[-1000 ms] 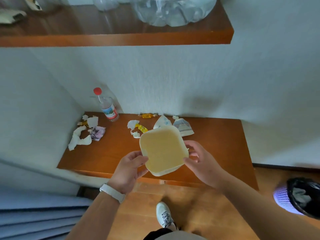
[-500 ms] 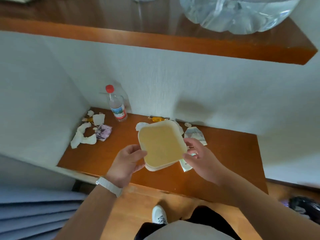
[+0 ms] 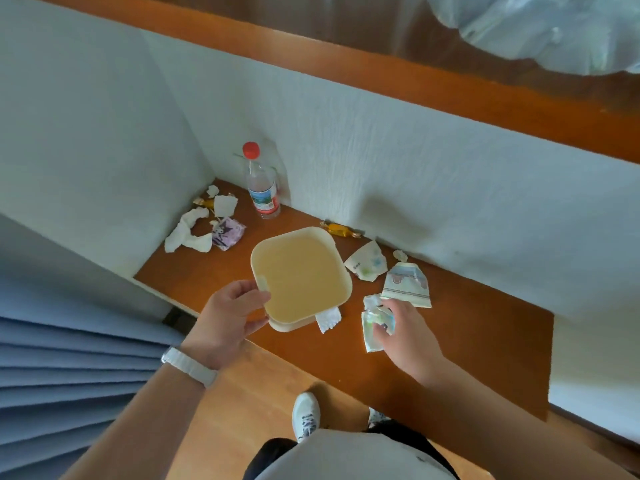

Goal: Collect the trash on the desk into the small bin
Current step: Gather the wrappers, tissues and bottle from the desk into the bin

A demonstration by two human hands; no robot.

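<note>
Cream plastic, the bin [image 3: 300,278] looks empty inside and is held over the desk [image 3: 478,327] by the left hand [image 3: 227,318], thumb hooked over its rim. The right hand [image 3: 403,327] is closing on a crumpled wrapper [image 3: 375,323] near the front edge. By my reckoning the job has barely begun: tissue scraps [image 3: 188,233], a purple packet [image 3: 228,232], a candy [image 3: 341,230], two torn wrappers [image 3: 369,263] and a bottle [image 3: 262,188] lie scattered on the orange-brown wood. White textured walls close the corner, and a shelf [image 3: 450,88] runs overhead.
</note>
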